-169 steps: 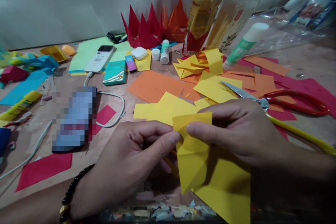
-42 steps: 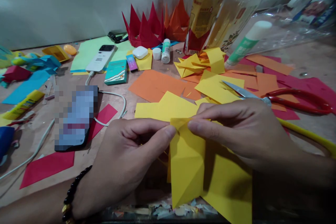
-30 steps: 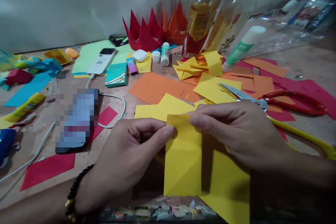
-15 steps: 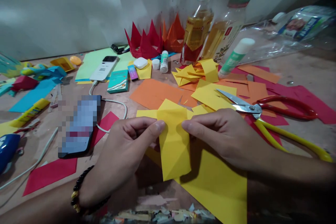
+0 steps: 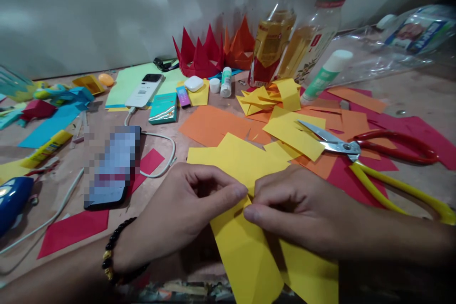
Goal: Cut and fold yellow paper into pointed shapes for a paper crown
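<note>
Near the front middle, a yellow sheet of paper (image 5: 245, 256) slants down from between my hands toward the lower edge of the view. My left hand (image 5: 194, 211) pinches its upper edge between thumb and fingers, with a dark beaded bracelet (image 5: 109, 256) at the wrist. My right hand (image 5: 299, 199) is closed at the same edge, thumb in front and fingers curled, close to my left fingertips. Other yellow paper pieces (image 5: 235, 154) lie under and behind my hands. Right of my right hand rest scissors (image 5: 351, 148) with a red and a yellow handle.
Behind stand a red paper crown (image 5: 199, 54), an orange one (image 5: 242, 50), two drink bottles (image 5: 272, 42) and a glue stick (image 5: 326, 76). To the left lie a phone (image 5: 116, 168), a white cable (image 5: 174, 149), a blue object (image 5: 14, 199) and red paper (image 5: 74, 232).
The paper between my hands was a short upright strip; now it slants lower and reaches further toward me. My hands have come closer together, and my right fingers have curled over its top.
</note>
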### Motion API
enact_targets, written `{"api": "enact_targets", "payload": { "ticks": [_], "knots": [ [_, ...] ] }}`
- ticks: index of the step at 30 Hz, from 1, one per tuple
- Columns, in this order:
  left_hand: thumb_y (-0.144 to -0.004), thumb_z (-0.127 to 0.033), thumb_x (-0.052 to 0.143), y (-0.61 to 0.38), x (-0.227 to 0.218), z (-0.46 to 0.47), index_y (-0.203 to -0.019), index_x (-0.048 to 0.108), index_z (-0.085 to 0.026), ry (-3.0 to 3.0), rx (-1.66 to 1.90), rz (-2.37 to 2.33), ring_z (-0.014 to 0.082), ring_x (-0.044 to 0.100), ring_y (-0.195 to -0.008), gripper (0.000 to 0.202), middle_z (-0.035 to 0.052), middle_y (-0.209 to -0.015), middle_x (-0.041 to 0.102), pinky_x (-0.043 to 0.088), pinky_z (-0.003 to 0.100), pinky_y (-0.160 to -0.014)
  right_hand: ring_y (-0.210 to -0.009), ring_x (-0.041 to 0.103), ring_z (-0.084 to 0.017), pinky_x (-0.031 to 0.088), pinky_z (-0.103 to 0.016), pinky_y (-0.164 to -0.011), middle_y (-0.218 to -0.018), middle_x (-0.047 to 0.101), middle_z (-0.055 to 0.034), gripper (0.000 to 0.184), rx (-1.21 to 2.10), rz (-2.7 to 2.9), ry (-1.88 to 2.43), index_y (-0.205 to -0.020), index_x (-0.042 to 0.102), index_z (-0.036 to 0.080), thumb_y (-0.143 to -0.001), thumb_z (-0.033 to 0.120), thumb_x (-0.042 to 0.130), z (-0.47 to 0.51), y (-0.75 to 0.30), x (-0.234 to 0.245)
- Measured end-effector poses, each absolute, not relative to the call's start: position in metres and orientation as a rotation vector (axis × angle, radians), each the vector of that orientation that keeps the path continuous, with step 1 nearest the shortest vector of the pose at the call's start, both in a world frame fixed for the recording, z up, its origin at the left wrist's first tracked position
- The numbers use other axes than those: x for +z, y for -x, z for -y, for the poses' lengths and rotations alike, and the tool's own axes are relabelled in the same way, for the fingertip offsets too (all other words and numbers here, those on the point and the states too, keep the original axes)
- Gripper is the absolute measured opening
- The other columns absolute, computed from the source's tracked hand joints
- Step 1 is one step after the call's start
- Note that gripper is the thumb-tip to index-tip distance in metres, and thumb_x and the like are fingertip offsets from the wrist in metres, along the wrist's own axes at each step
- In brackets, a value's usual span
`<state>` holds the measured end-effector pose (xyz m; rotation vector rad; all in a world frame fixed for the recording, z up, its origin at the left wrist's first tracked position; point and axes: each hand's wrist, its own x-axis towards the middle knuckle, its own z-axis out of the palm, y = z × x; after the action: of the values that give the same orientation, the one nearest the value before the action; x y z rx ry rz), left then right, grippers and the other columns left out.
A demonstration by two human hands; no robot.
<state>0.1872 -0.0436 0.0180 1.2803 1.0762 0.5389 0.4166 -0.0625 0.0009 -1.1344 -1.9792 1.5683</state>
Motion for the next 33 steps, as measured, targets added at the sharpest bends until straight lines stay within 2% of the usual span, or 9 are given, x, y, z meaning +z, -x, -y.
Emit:
{"api": "enact_targets", "payload": {
  "ticks": [7, 10, 11, 14, 16, 20, 24, 29, 33],
  "knots": [
    [-0.085, -0.041, 0.091, -0.176, 0.008, 0.012, -0.093, 0.081, -0.021, -1.071, 0.989, -1.219, 0.0151, 0.073, -0.078, 0.024, 0.0012, -0.09, 0.082, 0.056, 0.022, -0.071, -0.062, 0.064, -0.013, 0.044, -0.024, -0.056, -0.069, 0.073, -0.0006, 0.037, 1.744, 1.999, 1.094, -0.073, 0.078, 0.021, -0.102, 0.039, 0.064, 0.061, -0.416, 0.013],
    [-0.084, -0.043, 0.091, -0.177, 0.01, 0.007, -0.095, 0.08, -0.019, -0.979, 0.979, -1.241, 0.0155, 0.072, -0.071, 0.029, 0.0032, -0.088, 0.082, 0.057, 0.024, -0.069, -0.056, 0.06, -0.011, 0.044, -0.025, -0.052, -0.064, 0.067, 0.0021, 0.023, 1.297, 2.061, 1.068, -0.069, 0.071, 0.023, -0.09, 0.03, 0.077, 0.057, -0.421, 0.016],
    [-0.084, -0.043, 0.091, -0.179, 0.011, 0.009, -0.093, 0.079, -0.018, -0.961, 0.928, -1.237, 0.0151, 0.071, -0.068, 0.029, 0.0032, -0.085, 0.081, 0.056, 0.024, -0.067, -0.062, 0.063, -0.014, 0.048, -0.026, -0.056, -0.073, 0.071, 0.0012, 0.012, 1.057, 2.035, 1.091, -0.079, 0.073, 0.024, -0.086, 0.028, 0.083, 0.055, -0.425, 0.015],
    [-0.084, -0.045, 0.091, -0.186, 0.011, 0.019, -0.087, 0.077, -0.017, -0.908, 0.761, -1.172, 0.0158, 0.071, -0.069, 0.032, 0.004, -0.083, 0.08, 0.055, 0.024, -0.063, -0.102, 0.072, -0.025, 0.059, -0.035, -0.079, -0.123, 0.077, -0.0051, 0.05, 0.434, 2.098, 0.996, -0.128, 0.072, 0.035, -0.082, 0.023, 0.089, 0.05, -0.438, 0.011],
    [-0.084, -0.047, 0.09, -0.189, 0.009, 0.026, -0.088, 0.078, -0.017, -0.884, 0.685, -1.129, 0.017, 0.072, -0.073, 0.032, 0.0055, -0.088, 0.081, 0.055, 0.025, -0.066, -0.116, 0.07, -0.025, 0.059, -0.039, -0.095, -0.139, 0.074, -0.004, 0.051, 0.322, 2.283, 0.747, -0.135, 0.071, 0.037, -0.089, 0.02, 0.085, 0.05, -0.443, 0.008],
    [-0.094, -0.056, 0.079, -0.188, 0.005, 0.037, -0.107, 0.083, -0.021, -1.062, 0.709, -1.141, 0.0225, 0.077, -0.09, 0.038, 0.0086, -0.108, 0.084, 0.059, 0.031, -0.08, -0.087, 0.07, -0.017, 0.057, -0.032, -0.082, -0.094, 0.083, 0.0008, 0.004, 0.656, 2.043, 0.711, -0.101, 0.08, 0.027, -0.097, 0.028, 0.079, 0.055, -0.431, 0.01],
    [-0.101, -0.057, 0.069, -0.185, 0.009, 0.042, -0.109, 0.086, -0.023, -1.286, 0.925, -1.102, 0.0254, 0.076, -0.1, 0.039, 0.0082, -0.111, 0.084, 0.06, 0.033, -0.087, -0.063, 0.059, -0.013, 0.045, -0.027, -0.058, -0.07, 0.07, 0.0012, 0.028, 1.14, 1.614, 1.289, -0.071, 0.075, 0.022, -0.09, 0.042, 0.084, 0.056, -0.416, 0.009],
    [-0.092, -0.046, 0.081, -0.187, 0.018, 0.043, -0.083, 0.085, -0.021, -1.361, 0.742, -1.266, 0.0159, 0.066, -0.068, 0.027, 0.0021, -0.076, 0.078, 0.05, 0.023, -0.06, -0.063, 0.055, -0.012, 0.041, -0.024, -0.055, -0.071, 0.067, 0.0021, 0.025, 1.386, 1.437, 1.322, -0.076, 0.078, 0.021, -0.08, 0.043, 0.09, 0.049, -0.416, 0.004],
    [-0.096, -0.046, 0.078, -0.19, 0.017, 0.044, -0.085, 0.085, -0.022, -1.322, 0.711, -1.186, 0.0135, 0.064, -0.069, 0.027, 0.0009, -0.075, 0.076, 0.049, 0.02, -0.061, -0.062, 0.058, -0.013, 0.045, -0.023, -0.057, -0.069, 0.072, 0.0011, 0.022, 1.402, 1.392, 1.318, -0.073, 0.081, 0.022, -0.08, 0.041, 0.09, 0.049, -0.417, 0.005]
  ]
}}
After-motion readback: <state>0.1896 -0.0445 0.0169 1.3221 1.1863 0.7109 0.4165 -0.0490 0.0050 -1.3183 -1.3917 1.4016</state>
